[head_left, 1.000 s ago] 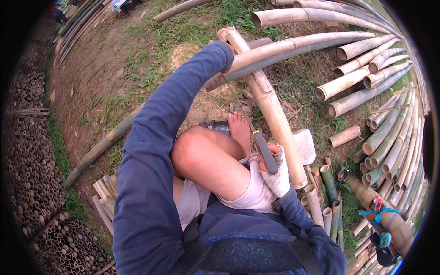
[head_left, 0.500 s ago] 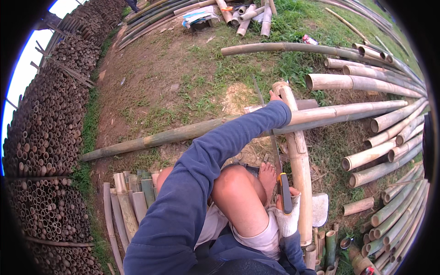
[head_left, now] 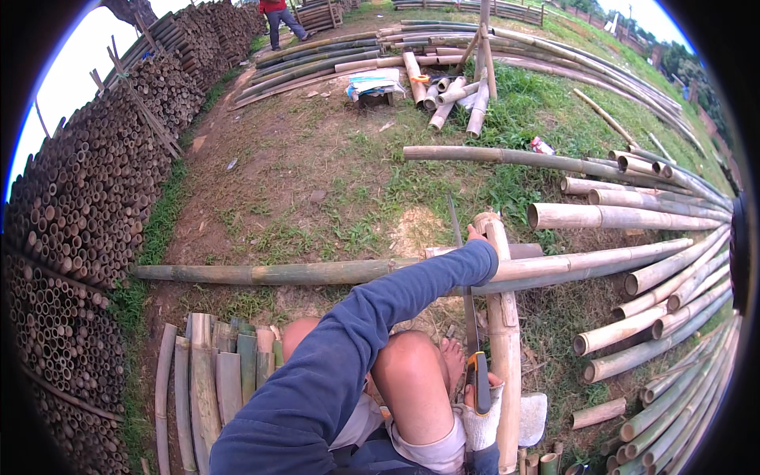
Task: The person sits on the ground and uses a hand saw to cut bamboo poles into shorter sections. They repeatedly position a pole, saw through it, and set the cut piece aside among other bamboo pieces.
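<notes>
My right hand (head_left: 484,412), in a white knitted glove with bare fingertips, is closed round the grey and orange handle of a handsaw (head_left: 473,321). The saw's long blade points away from me and crosses a long bamboo pole (head_left: 332,273) beside my left sleeve. My left arm reaches across in front of me; my bare left hand (head_left: 476,233) is at the pole, mostly hidden by its cuff, with its fingers curled. A thick bamboo beam (head_left: 503,340) runs away from me under the pole, just right of the saw.
Sawdust (head_left: 417,229) lies past the pole. Cut bamboo lengths (head_left: 207,380) stand at my left, and more poles (head_left: 633,218) fan out on the right. A tall bamboo stack (head_left: 87,198) lines the left side. Far off stands a person (head_left: 277,20). My bare foot (head_left: 453,360) is near the blade.
The view has tilted up, bringing the far person and more poles into sight. The saw has slid a little away from me. My left hand stays at the pole.
</notes>
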The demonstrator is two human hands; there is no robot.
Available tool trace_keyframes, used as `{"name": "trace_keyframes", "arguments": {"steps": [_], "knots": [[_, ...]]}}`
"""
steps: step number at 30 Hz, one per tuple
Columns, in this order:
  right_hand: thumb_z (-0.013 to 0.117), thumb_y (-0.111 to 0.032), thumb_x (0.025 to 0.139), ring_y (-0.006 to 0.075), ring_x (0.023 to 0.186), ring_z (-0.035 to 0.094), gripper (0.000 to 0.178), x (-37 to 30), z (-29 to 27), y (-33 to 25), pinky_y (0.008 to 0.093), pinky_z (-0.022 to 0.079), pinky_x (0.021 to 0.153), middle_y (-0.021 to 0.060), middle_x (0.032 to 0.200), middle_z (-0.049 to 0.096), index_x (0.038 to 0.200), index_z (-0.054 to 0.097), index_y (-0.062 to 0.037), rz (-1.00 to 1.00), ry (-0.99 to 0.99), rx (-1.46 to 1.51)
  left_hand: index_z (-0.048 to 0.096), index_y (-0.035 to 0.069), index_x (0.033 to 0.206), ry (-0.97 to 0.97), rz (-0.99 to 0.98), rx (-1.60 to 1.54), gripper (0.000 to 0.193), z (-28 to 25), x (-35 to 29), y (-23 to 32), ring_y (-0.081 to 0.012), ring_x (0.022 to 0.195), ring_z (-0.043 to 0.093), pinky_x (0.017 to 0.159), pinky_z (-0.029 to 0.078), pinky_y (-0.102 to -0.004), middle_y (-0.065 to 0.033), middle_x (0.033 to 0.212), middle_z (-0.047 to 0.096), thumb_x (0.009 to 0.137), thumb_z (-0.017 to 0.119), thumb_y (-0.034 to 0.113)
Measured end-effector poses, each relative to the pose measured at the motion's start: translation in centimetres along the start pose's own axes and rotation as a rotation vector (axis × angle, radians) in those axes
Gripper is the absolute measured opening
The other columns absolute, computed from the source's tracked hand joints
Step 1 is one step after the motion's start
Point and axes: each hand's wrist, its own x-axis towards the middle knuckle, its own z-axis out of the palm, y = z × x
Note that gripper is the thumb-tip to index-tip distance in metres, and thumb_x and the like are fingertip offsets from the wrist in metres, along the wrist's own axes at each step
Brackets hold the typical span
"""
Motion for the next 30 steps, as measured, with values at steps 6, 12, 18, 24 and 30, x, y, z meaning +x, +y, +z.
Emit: {"name": "trace_keyframes", "arguments": {"steps": [6, 12, 18, 24, 30], "knots": [[0.068, -0.002, 0.095, 0.0163, 0.094, 0.06, 0.036, -3.2, -1.8, 1.8, 0.0327, 0.052, 0.087, 0.009, 0.105, 0.059, 0.127, 0.052, -0.0024, -0.053, 0.046, 0.056, 0.074, 0.011, 0.128, 0.045, 0.011, -0.092, 0.044, 2.0, 2.5, -0.8, -0.0345, 0.127, 0.066, 0.115, 0.031, -0.0685, -0.0117, 0.136, 0.07, 0.088, 0.075, 0.03], [0.066, -0.002, 0.097, 0.019, 0.104, 0.058, 0.032, 3.4, 0.5, 0.6, 0.0339, 0.049, 0.094, 0.0105, 0.115, 0.061, 0.127, 0.054, -0.0008, -0.026, -0.022, 0.061, 0.072, 0.009, 0.127, 0.126, -0.037, -0.139, 0.045, 2.6, 2.9, 0.7, -0.0357, 0.122, 0.068, 0.109, 0.04, -0.0623, -0.0138, 0.129, 0.071, 0.086, 0.076, 0.028], [0.068, -0.008, 0.097, 0.0235, 0.109, 0.061, 0.035, 3.0, 1.6, -0.5, 0.0373, 0.05, 0.097, 0.0132, 0.118, 0.062, 0.127, 0.055, 0.0004, -0.148, -0.025, -0.06, 0.069, 0.006, 0.125, 0.227, -0.064, -0.262, 0.047, 1.7, 0.9, 3.7, -0.037, 0.117, 0.069, 0.103, 0.05, -0.0561, -0.0159, 0.122, 0.072, 0.083, 0.078, 0.027], [0.068, -0.008, 0.097, 0.023, 0.109, 0.061, 0.036, 3.1, 1.6, 0.3, 0.0371, 0.05, 0.097, 0.0135, 0.119, 0.062, 0.129, 0.054, 0.0005, -0.185, -0.042, -0.044, 0.062, 0.002, 0.121, 0.43, 0.104, -0.45, 0.053, 0.4, -3.3, 6.9, -0.0405, 0.108, 0.07, 0.088, 0.059, -0.0481, -0.0196, 0.11, 0.071, 0.076, 0.08, 0.022], [0.067, -0.008, 0.096, 0.0241, 0.107, 0.063, 0.04, 3.0, 2.0, 0.6, 0.0384, 0.052, 0.095, 0.0161, 0.119, 0.063, 0.133, 0.053, 0.0019, -0.186, -0.031, -0.088, 0.057, 0.001, 0.118, 0.556, 0.363, -0.866, 0.054, -1.2, -5.8, 12.4, -0.0422, 0.105, 0.069, 0.091, 0.055, -0.0504, -0.0216, 0.108, 0.07, 0.074, 0.079, 0.022]]}}
